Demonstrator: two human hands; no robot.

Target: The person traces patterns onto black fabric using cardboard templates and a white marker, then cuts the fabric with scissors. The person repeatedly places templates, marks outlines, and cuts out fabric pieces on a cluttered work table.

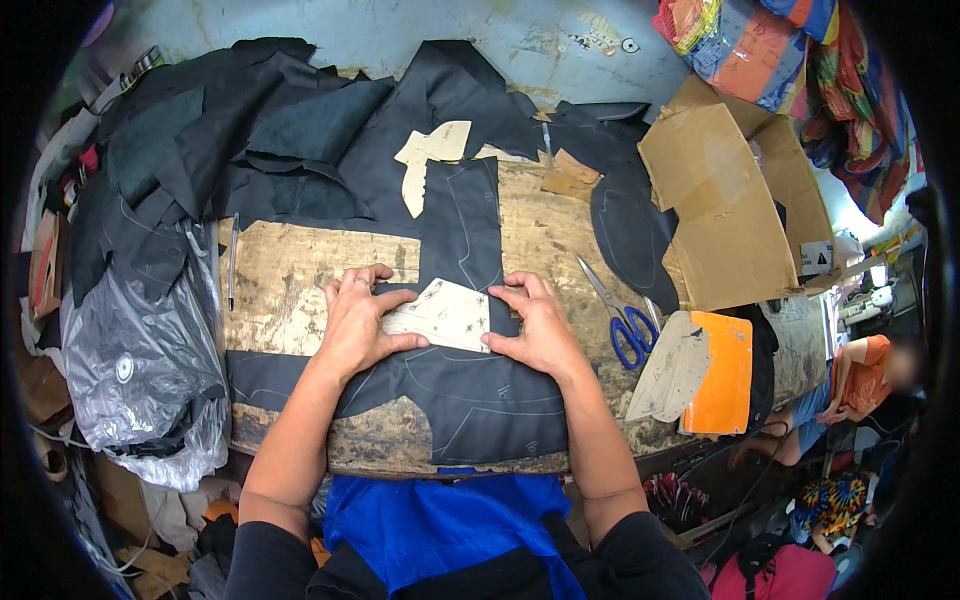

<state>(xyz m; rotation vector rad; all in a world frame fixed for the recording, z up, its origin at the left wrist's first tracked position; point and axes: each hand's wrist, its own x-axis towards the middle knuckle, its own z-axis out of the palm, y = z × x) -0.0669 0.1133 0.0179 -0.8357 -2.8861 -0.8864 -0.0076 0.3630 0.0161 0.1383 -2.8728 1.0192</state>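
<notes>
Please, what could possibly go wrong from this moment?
The pale pattern piece might slip over the black material, as only the fingertips of the left hand and right hand steady its edges. The right hand might brush the scissors, which lie uncovered to its right. The long pen could roll if the left arm sweeps outward.

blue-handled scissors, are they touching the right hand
Apart: the head view plainly shows bare wooden tabletop between the scissors and the right hand.
</notes>
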